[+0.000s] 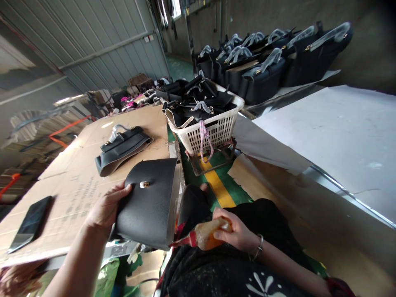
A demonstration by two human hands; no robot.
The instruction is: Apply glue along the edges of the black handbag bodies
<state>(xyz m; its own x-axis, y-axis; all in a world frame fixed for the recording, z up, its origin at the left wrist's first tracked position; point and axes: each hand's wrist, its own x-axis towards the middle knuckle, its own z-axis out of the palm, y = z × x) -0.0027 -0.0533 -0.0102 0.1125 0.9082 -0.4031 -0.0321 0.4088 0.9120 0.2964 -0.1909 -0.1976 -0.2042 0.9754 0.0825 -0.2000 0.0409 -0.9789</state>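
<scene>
Walls, as I log them remotely: grey ribbed metal wall (102, 33), upper left; dark grey plain wall (297, 20), upper right. Small bright window (176, 8), top, between both. Green floor (182, 66), straight yellow stripe (218, 187). Left: table topped with brown printed cardboard (71, 165). Right: broad white-surfaced table (340, 128), shiny metal strip (355, 198) alongside; I note pale sheen on top.

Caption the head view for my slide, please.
Left hand holding a black panel, right hand holding a red-nozzled bottle near the panel's edge.
</scene>
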